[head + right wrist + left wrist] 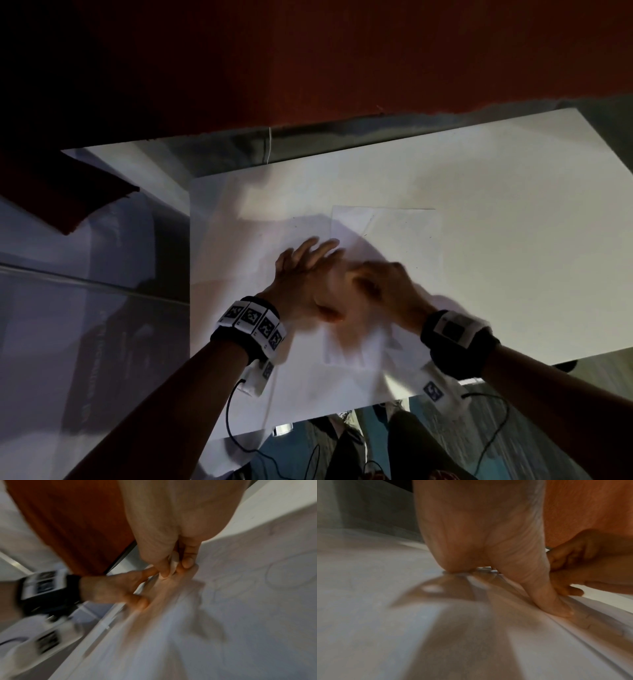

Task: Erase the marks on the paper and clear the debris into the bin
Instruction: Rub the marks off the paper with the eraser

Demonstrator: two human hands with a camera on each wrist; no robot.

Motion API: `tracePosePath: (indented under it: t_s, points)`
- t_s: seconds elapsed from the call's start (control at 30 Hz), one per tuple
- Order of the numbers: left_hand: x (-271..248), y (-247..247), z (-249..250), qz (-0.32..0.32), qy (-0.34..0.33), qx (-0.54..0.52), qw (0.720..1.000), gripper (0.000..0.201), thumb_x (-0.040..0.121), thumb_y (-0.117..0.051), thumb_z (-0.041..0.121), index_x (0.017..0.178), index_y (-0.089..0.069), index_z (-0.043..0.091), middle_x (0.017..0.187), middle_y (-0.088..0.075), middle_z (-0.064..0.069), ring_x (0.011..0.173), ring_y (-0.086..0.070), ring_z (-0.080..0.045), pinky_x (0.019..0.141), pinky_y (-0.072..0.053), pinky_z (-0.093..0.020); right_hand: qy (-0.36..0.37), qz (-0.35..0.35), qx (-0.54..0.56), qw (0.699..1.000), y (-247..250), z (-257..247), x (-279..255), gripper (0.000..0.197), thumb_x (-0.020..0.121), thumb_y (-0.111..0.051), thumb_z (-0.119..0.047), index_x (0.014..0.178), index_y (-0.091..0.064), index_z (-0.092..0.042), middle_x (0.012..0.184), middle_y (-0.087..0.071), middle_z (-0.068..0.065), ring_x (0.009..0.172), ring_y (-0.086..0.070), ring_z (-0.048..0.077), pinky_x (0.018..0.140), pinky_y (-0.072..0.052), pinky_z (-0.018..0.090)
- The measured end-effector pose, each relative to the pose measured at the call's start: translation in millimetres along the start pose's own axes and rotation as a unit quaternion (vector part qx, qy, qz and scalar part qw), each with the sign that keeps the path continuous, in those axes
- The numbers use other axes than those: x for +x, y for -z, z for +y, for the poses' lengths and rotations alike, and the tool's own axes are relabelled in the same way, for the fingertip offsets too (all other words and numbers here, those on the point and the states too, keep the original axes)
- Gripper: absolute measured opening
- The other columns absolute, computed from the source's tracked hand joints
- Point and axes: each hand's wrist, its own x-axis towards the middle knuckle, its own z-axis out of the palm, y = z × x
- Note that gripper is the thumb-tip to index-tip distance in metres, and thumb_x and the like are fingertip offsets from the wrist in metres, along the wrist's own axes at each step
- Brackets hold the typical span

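A white sheet of paper [404,240] with faint pencil marks lies on the white table [513,178]. My left hand [308,274] lies flat on the sheet's left part, fingers straight and spread, pressing it down. My right hand [380,281], blurred by motion, sits just right of it with the fingers curled. The right wrist view shows a small white eraser [173,562] pinched between thumb and fingers, its tip on the paper [248,601] near faint drawn curves. In the left wrist view the left thumb [553,601] presses the paper edge [573,628]. No bin shows.
A dark red wall [342,61] runs behind the table. A dark red object [68,192] juts in at the left over a pale surface. Cables [239,428] hang from both wristbands below the table's front edge, where legs and floor show.
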Motion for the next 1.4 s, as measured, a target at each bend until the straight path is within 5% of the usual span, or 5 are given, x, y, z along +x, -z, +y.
tracePosePath:
  t_s: [0.87, 1.0, 1.13, 1.27, 1.4]
  points:
    - [-3, 3, 2, 0.0, 0.0, -0.012, 1.0, 0.125, 0.066, -0.076, 0.077, 0.162, -0.004, 0.042, 0.167, 0.014, 0.025, 0.153, 0.022, -0.009, 0.123, 0.005, -0.047, 0.013, 0.063, -0.035, 0.997, 7, 5, -13, 0.008, 0.089, -0.064, -0.005, 0.088, -0.07, -0.009, 0.083, -0.07, 0.005, 0.076, -0.067, 0.024, 0.067, -0.05, 0.03]
    - [-2, 2, 0, 0.002, -0.004, 0.003, 1.0, 0.128, 0.065, -0.075, 0.08, 0.162, -0.002, 0.04, 0.167, 0.016, 0.025, 0.153, 0.023, -0.01, 0.124, 0.003, -0.048, 0.07, -0.02, -0.017, 0.997, -12, -6, -26, 0.013, 0.09, -0.063, -0.008, 0.1, -0.07, -0.009, 0.092, -0.071, 0.002, 0.081, -0.065, 0.015, 0.074, -0.044, 0.018]
    - [-2, 1, 0, 0.005, -0.005, -0.007, 1.0, 0.126, 0.064, -0.073, 0.081, 0.161, -0.003, 0.043, 0.167, 0.014, 0.025, 0.154, 0.022, -0.01, 0.124, 0.003, -0.049, -0.015, 0.061, -0.035, 0.997, 9, 11, -10, 0.011, 0.093, -0.059, -0.013, 0.096, -0.069, -0.009, 0.089, -0.07, 0.005, 0.079, -0.066, 0.023, 0.072, -0.048, 0.032]
    - [0, 0, 0, 0.001, -0.002, 0.015, 1.0, 0.129, 0.064, -0.073, 0.082, 0.163, -0.001, 0.04, 0.167, 0.016, 0.023, 0.154, 0.022, -0.011, 0.124, 0.002, -0.049, 0.086, -0.057, -0.035, 0.994, -12, -5, -24, 0.015, 0.089, -0.059, -0.012, 0.101, -0.068, -0.014, 0.095, -0.071, 0.002, 0.082, -0.066, 0.02, 0.074, -0.05, 0.029]
    - [-1, 0, -1, 0.009, -0.003, 0.0, 1.0, 0.126, 0.064, -0.073, 0.082, 0.162, -0.004, 0.042, 0.167, 0.014, 0.025, 0.154, 0.021, -0.01, 0.122, 0.004, -0.046, -0.029, 0.048, -0.028, 0.998, 9, 13, -9, 0.008, 0.093, -0.059, -0.012, 0.094, -0.066, -0.01, 0.087, -0.067, 0.005, 0.076, -0.065, 0.027, 0.068, -0.052, 0.038]
